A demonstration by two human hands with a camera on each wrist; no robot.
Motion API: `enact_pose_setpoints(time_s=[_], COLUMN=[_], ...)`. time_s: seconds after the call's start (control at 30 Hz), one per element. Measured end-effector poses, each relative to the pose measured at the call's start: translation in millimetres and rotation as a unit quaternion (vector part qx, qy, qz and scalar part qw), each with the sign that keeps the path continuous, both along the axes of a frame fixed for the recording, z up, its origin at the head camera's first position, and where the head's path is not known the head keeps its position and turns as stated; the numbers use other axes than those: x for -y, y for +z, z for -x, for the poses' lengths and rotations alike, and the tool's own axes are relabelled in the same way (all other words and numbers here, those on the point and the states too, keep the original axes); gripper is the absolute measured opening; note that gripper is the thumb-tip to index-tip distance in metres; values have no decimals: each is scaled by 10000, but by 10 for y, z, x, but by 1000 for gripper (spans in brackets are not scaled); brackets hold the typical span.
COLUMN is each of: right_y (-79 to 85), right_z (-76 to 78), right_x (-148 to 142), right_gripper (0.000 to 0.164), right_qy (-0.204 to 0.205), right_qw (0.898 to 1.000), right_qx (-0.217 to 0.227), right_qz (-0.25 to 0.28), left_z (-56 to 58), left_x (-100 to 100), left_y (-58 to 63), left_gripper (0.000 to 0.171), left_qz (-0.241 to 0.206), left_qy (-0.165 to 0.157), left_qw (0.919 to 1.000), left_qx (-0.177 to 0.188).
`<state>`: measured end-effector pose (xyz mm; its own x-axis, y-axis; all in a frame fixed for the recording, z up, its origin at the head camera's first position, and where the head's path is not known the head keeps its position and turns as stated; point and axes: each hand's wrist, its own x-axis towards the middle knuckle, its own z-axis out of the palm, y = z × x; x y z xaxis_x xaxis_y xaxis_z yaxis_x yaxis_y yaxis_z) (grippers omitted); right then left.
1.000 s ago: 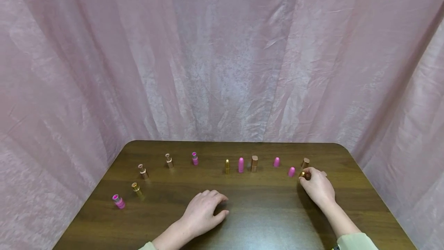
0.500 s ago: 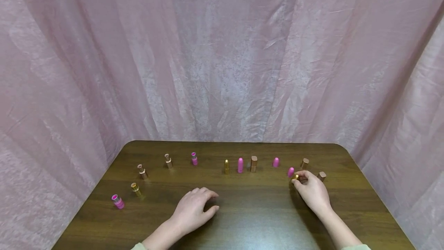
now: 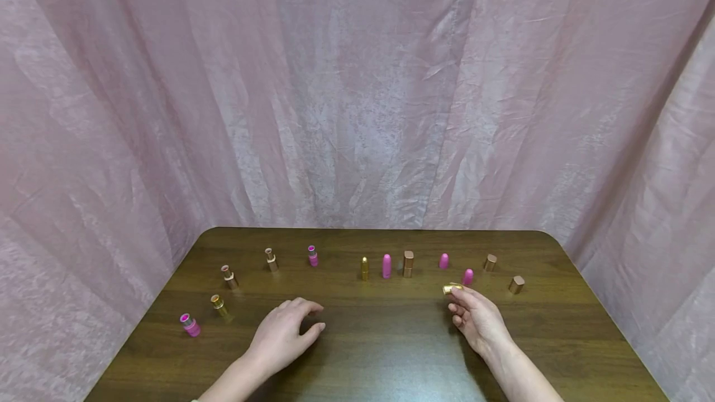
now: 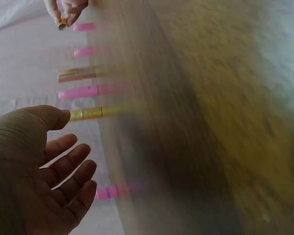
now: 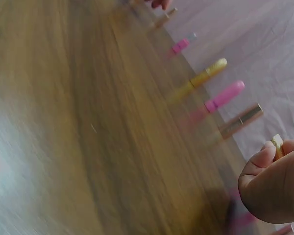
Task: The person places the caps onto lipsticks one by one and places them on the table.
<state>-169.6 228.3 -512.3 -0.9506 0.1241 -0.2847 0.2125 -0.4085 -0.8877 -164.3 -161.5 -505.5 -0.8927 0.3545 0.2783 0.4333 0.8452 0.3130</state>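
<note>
Between thumb and fingers my right hand [image 3: 477, 321] pinches a gold lipstick cap [image 3: 451, 289], held tilted above the table; the left wrist view shows its hollow end. My left hand [image 3: 285, 332] hovers over the table with fingers loosely bent and nothing in it. Nearest to the left hand, on the left side, stand uncapped lipstick bases: a gold one [image 3: 219, 304], a pink one [image 3: 190, 325] and rose-gold ones [image 3: 229, 276]. Close behind the right hand are a pink cap [image 3: 468, 276] and a rose-gold cap [image 3: 516, 285].
Along the middle back stand a closed gold lipstick [image 3: 365, 268], a closed pink one [image 3: 386, 266] and a closed rose-gold one [image 3: 408, 263]. Another pink base [image 3: 313, 255], pink cap [image 3: 444, 260] and rose-gold cap [image 3: 490, 262] stand farther back. A pink curtain [image 3: 357, 92] hangs behind the wooden table [image 3: 391, 352].
My right hand has lifted the gold cap from beside the other caps, carried it left and tipped it over. My left hand has moved left and slightly toward me.
</note>
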Motion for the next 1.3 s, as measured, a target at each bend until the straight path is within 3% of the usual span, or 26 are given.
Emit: enact_pose_setpoints(time_s=[0.07, 0.23, 0.53, 0.67, 0.87, 0.97, 1.13, 1.3], right_y=[-8, -42, -64, -55, -30, -32, -47, -55], right_z=[-22, -42, -41, -51, -75, -80, -83, -79], right_x=[63, 164, 215, 207, 177, 172, 196, 239], right_gripper=[14, 13, 12, 11, 11, 11, 11, 11], right_qy=[68, 72, 97, 134, 86, 91, 158, 208], right_qw=[9996, 9992, 9993, 9995, 9997, 9997, 9996, 9996], right_qx=[50, 79, 66, 80, 100, 99, 100, 89], right_qz=[271, 378, 355, 272, 205, 227, 203, 176], left_z=[-13, -31, -6, 45, 204, 274, 344, 417], left_x=[56, 242, 828, 1170, 1585, 1707, 1776, 1783], left_y=[11, 73, 369, 548, 734, 727, 585, 461], left_gripper=[27, 28, 32, 37, 47, 52, 57, 46], left_qz=[-33, -37, -49, 44, 375, 604, 1071, 1361], left_qy=[99, 395, 810, 993, 1197, 1268, 1166, 1223], left_qw=[9999, 9992, 9954, 9937, 9918, 9901, 9858, 9808], left_qx=[56, 70, -503, -525, -243, -17, 556, 678])
